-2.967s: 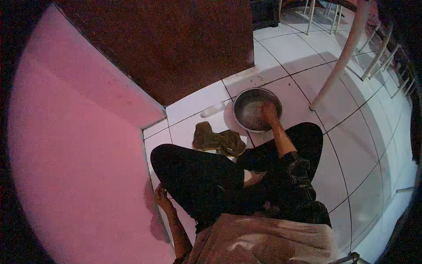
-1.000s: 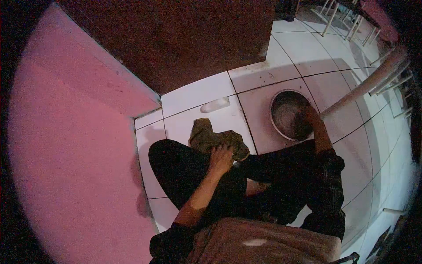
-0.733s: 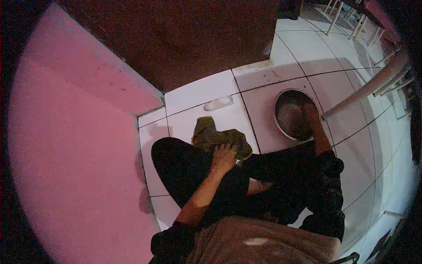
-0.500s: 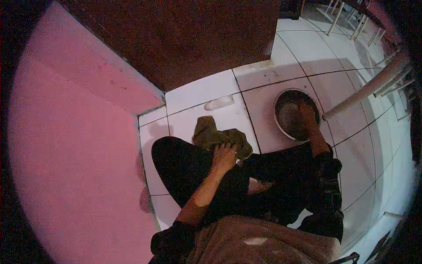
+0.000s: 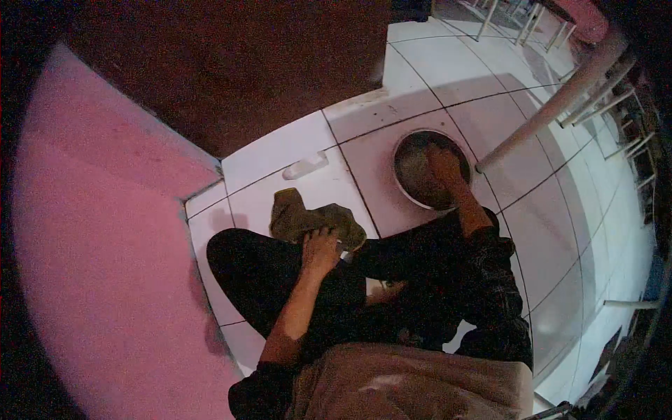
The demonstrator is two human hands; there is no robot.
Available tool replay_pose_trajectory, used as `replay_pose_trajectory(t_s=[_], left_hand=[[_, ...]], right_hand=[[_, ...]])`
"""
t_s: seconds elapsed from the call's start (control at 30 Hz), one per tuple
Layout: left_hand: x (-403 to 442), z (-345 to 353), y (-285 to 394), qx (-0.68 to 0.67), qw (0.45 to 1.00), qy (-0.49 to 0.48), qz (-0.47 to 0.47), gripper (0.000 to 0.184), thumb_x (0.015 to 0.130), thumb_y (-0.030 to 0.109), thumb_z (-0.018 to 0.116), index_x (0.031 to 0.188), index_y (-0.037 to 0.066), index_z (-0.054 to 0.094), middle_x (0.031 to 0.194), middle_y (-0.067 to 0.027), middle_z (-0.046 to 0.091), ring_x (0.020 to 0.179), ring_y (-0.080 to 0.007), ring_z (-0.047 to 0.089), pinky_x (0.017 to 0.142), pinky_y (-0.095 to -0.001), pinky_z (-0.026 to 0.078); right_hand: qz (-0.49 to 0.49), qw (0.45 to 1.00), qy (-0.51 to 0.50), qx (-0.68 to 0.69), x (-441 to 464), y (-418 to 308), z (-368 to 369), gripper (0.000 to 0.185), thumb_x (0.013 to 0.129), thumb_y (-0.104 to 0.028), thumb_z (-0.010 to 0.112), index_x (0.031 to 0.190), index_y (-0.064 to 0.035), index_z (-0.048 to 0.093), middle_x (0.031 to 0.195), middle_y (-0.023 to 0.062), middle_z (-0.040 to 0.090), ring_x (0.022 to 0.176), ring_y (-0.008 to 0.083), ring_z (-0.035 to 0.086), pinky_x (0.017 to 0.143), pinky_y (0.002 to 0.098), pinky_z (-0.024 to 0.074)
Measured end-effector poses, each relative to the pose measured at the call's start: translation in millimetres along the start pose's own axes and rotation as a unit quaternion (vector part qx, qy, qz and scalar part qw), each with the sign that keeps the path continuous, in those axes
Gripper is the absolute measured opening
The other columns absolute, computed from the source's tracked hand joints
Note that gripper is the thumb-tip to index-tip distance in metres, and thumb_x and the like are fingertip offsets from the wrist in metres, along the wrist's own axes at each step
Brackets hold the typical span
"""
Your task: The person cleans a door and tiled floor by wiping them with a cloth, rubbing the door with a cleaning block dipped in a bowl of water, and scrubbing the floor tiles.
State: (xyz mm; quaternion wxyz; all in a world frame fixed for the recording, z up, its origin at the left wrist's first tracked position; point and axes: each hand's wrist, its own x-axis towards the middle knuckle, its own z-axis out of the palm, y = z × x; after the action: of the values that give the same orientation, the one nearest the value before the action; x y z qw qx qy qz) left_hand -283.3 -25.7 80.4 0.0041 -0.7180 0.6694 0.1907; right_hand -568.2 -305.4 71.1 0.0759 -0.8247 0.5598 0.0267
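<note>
- Olive bundle (image 5: 288, 211) lies on the floor (image 5: 280, 143), outside the bowl (image 5: 410, 183).
- Left hand (image 5: 320, 252), earlier by the wall (image 5: 105, 280), now rests on it, fingers part-bent; grip cannot be told.
- Right hand (image 5: 444, 168) reaches into the bowl, as before, its hold unclear; how much work is done or left there does not show.

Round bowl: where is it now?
In the head view, the round bowl sits on the tiled floor right of centre, just left of the pale pole, the right hand in it.
</note>
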Motion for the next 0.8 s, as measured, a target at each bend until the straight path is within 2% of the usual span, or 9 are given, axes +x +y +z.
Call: replay_pose_trajectory(t_s=[0.07, 0.17, 0.27, 0.33, 0.4, 0.53, 0.6, 0.77, 0.8], left_hand=[[3.8, 3.3, -2.9, -0.007, 1.000, -0.015, -0.004, 0.048, 0.082, 0.030, 0.064, 0.123, 0.007, 0.055, 0.120, -0.0147, 0.056, 0.116, -0.0341, 0.050, 0.100, -0.0525, 0.036], [2.0, 6.0, -2.8, 0.011, 1.000, -0.013, -0.007, 0.049, 0.082, 0.030, 0.064, 0.124, 0.008, 0.054, 0.121, -0.0154, 0.056, 0.117, -0.0344, 0.049, 0.101, -0.0527, 0.036], [1.2, 9.6, -3.5, 0.011, 1.000, 0.016, -0.004, 0.048, 0.083, 0.029, 0.063, 0.126, 0.010, 0.053, 0.124, -0.0150, 0.055, 0.118, -0.0345, 0.049, 0.102, -0.0528, 0.035], [0.4, 7.3, -2.2, 0.011, 1.000, 0.013, -0.007, 0.049, 0.084, 0.029, 0.063, 0.127, 0.010, 0.053, 0.126, -0.0147, 0.054, 0.119, -0.0342, 0.048, 0.103, -0.0528, 0.034], [0.2, 9.2, -3.4, 0.014, 1.000, 0.014, -0.009, 0.049, 0.084, 0.030, 0.064, 0.127, 0.010, 0.053, 0.127, -0.0143, 0.054, 0.120, -0.0338, 0.048, 0.103, -0.0526, 0.034], [2.7, 5.7, 0.1, 0.020, 1.000, -0.009, -0.019, 0.048, 0.084, 0.030, 0.064, 0.126, 0.011, 0.054, 0.127, -0.0138, 0.054, 0.119, -0.0333, 0.048, 0.102, -0.0516, 0.035], [1.3, -5.9, 6.0, 0.020, 0.999, -0.018, -0.023, 0.047, 0.083, 0.030, 0.064, 0.126, 0.011, 0.054, 0.126, -0.0136, 0.054, 0.119, -0.0332, 0.048, 0.102, -0.0511, 0.035], [-1.3, -14.2, 10.2, -0.004, 1.000, -0.016, -0.026, 0.046, 0.082, 0.023, 0.065, 0.125, 0.012, 0.055, 0.130, -0.0141, 0.051, 0.122, -0.0335, 0.046, 0.103, -0.0517, 0.034], [1.3, -7.1, 7.5, 0.001, 1.000, 0.009, -0.020, 0.048, 0.081, 0.022, 0.065, 0.126, 0.012, 0.054, 0.132, -0.0146, 0.049, 0.124, -0.0338, 0.044, 0.104, -0.0519, 0.033]], right_hand=[[0.029, 0.999, 0.017, -0.004, 4.2, -2.6, -3.5, 0.038, 0.088, -0.031, 0.058, 0.115, -0.0039, 0.061, 0.089, 0.0226, 0.064, 0.087, 0.0355, 0.063, 0.080, 0.0508, 0.0490], [-0.076, 0.976, 0.188, -0.077, 6.8, 26.2, 27.1, 0.039, 0.088, -0.025, 0.056, 0.120, -0.0034, 0.055, 0.100, 0.0217, 0.060, 0.095, 0.0338, 0.060, 0.081, 0.0487, 0.0482], [-0.182, 0.908, 0.349, -0.142, 12.2, 50.6, 59.2, 0.042, 0.088, -0.020, 0.054, 0.126, -0.0029, 0.049, 0.112, 0.0208, 0.056, 0.103, 0.0322, 0.056, 0.082, 0.0467, 0.0475], [-0.138, 0.924, 0.316, 0.167, 19.3, 48.1, 54.5, 0.042, 0.088, -0.019, 0.053, 0.126, -0.0019, 0.048, 0.111, 0.0207, 0.056, 0.101, 0.0347, 0.056, 0.079, 0.0477, 0.0480], [-0.070, 0.921, 0.253, 0.288, 22.4, 42.0, 50.3, 0.043, 0.088, -0.019, 0.053, 0.127, -0.0007, 0.048, 0.110, 0.0207, 0.056, 0.100, 0.0365, 0.056, 0.077, 0.0486, 0.0484], [0.093, 0.977, 0.105, 0.158, 6.2, 4.0, -19.8, 0.045, 0.089, -0.020, 0.052, 0.127, 0.0017, 0.047, 0.108, 0.0204, 0.058, 0.100, 0.0384, 0.056, 0.079, 0.0503, 0.0486], [0.100, 0.988, 0.089, 0.082, 4.5, 4.8, -22.7, 0.043, 0.089, -0.021, 0.051, 0.126, 0.0018, 0.048, 0.107, 0.0201, 0.059, 0.100, 0.0387, 0.057, 0.080, 0.0505, 0.0488], [-0.072, 0.969, 0.196, -0.129, 33.1, 67.2, 83.4, 0.035, 0.090, -0.022, 0.049, 0.117, -0.0009, 0.057, 0.107, 0.0191, 0.062, 0.097, 0.0380, 0.059, 0.081, 0.0492, 0.0495], [-0.066, 0.976, 0.203, -0.042, 37.3, 66.2, 104.2, 0.037, 0.092, -0.024, 0.048, 0.122, -0.0031, 0.054, 0.116, 0.0183, 0.057, 0.106, 0.0365, 0.055, 0.090, 0.0481, 0.0439]])
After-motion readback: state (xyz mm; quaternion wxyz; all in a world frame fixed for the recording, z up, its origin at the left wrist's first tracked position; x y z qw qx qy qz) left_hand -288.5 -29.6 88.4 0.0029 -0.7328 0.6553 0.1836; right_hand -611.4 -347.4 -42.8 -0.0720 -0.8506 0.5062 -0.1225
